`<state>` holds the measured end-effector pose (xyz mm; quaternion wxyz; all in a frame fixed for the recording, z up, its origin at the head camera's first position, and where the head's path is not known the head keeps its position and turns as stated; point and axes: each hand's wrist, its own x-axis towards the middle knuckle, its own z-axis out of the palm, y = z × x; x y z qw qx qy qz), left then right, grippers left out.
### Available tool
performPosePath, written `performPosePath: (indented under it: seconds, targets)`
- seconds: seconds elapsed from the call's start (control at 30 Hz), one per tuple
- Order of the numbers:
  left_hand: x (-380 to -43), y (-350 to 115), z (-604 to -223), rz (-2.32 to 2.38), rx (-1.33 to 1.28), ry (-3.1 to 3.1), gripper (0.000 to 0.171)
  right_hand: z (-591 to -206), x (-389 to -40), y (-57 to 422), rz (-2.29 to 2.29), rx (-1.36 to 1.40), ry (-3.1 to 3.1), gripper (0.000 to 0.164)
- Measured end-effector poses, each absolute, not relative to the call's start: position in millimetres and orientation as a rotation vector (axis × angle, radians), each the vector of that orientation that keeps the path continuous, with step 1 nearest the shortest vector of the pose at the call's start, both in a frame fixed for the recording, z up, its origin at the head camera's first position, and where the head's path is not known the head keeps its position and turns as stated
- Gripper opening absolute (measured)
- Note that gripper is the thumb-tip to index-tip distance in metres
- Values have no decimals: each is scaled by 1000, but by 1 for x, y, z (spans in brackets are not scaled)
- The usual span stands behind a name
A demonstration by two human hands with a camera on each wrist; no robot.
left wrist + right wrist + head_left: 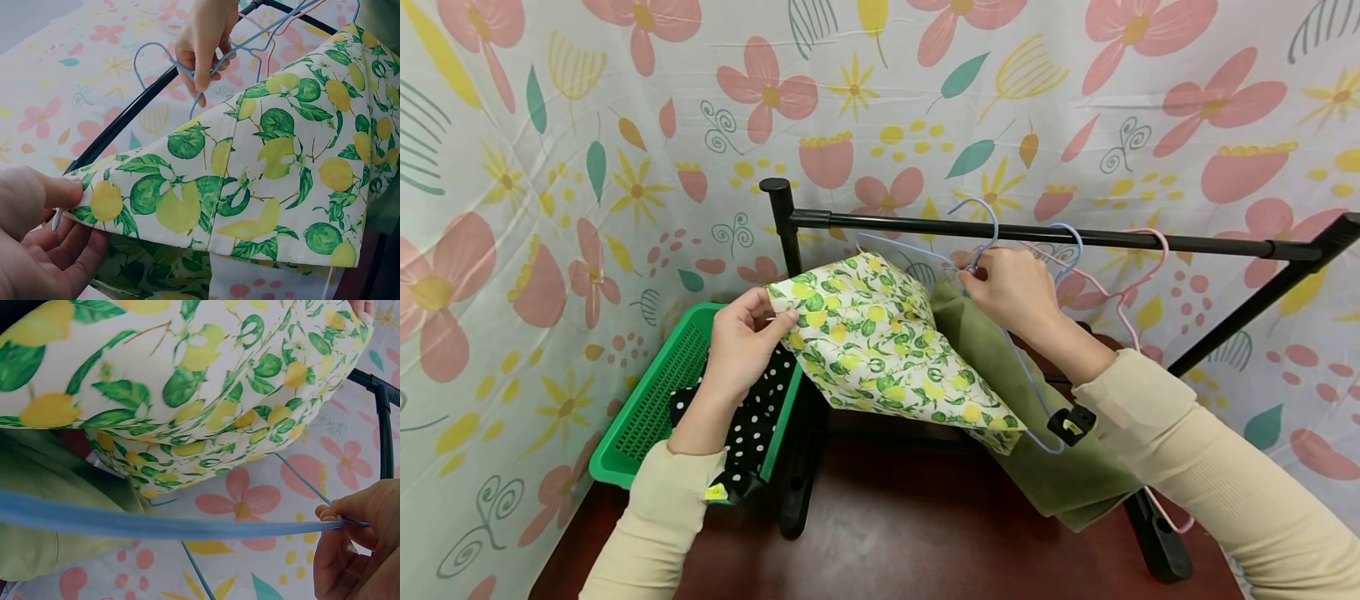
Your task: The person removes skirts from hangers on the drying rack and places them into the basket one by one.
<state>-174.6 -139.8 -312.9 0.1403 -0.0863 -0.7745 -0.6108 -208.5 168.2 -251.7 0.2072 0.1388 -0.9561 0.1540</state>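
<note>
My left hand (pixel 737 342) pinches one corner of a white cloth garment (pixel 880 342) printed with lemons and green leaves. In the left wrist view, a small white tip (pixel 57 219) shows between thumb and fingers. My right hand (pixel 1018 287) pinches a blue clothes hanger (pixel 988 218) just below its hook, in front of the black rail. One hanger arm reaches left behind the lemon-print garment's top edge; the other slopes down to the right. How far the hanger sits inside the garment is hidden. An olive-green garment (pixel 1060 467) hangs behind, partly covered by the lemon-print one.
A black clothes rack (pixel 895 223) stands on a dark red-brown table (pixel 895 533). Another blue hanger (pixel 1078 242) and a pink hanger (pixel 1161 242) hook over its rail. At left, a green basket (pixel 647 408) holds a black cloth with white dots (pixel 760 425). Flower-print sheeting surrounds everything.
</note>
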Motion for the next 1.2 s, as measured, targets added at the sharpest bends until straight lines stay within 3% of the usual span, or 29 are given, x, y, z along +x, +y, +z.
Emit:
performPosePath:
  seconds: [0.53, 1.2]
  targets:
    - [-173, -162, -301, -1559, -159, -2275, 21, -250, -205, 169, 417, 390, -2677, 31]
    - [-174, -183, -284, -1504, -124, -2153, 17, -248, -207, 167, 385, 407, -2672, 46]
